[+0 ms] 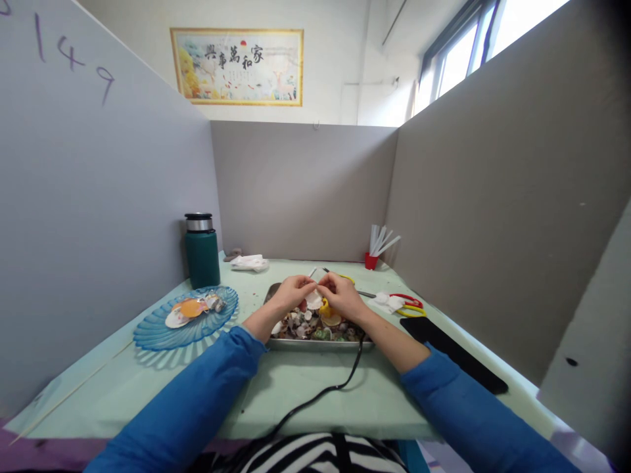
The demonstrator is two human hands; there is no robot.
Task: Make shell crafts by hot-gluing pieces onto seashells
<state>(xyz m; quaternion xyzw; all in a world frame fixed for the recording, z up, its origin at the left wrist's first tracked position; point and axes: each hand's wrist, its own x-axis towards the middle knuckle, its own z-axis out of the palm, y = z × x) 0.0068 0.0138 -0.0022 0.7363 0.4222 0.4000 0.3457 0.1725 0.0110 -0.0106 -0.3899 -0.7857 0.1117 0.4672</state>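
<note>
Over a metal tray (320,345) of mixed seashells (298,323), my two hands meet fingertip to fingertip. A pale, fan-shaped shell (314,301) hangs at their pinch. My left hand (294,290) has its fingers closed at the shell's upper edge. From the other side, my right hand (340,293) pinches at the same edge; its fingertips are partly hidden. Below the right palm shows a yellow object (325,307), mostly covered, its kind unclear. A black cord (328,390) runs from the tray's right side toward my lap.
On the left, a blue scalloped plate (152,328) bears several shells, near a green bottle (202,256). Red-handled scissors (411,300), white tissue (387,302) and a black phone-like slab (453,355) lie right. Behind are a red cup (371,261) of white sticks and grey partitions (305,190).
</note>
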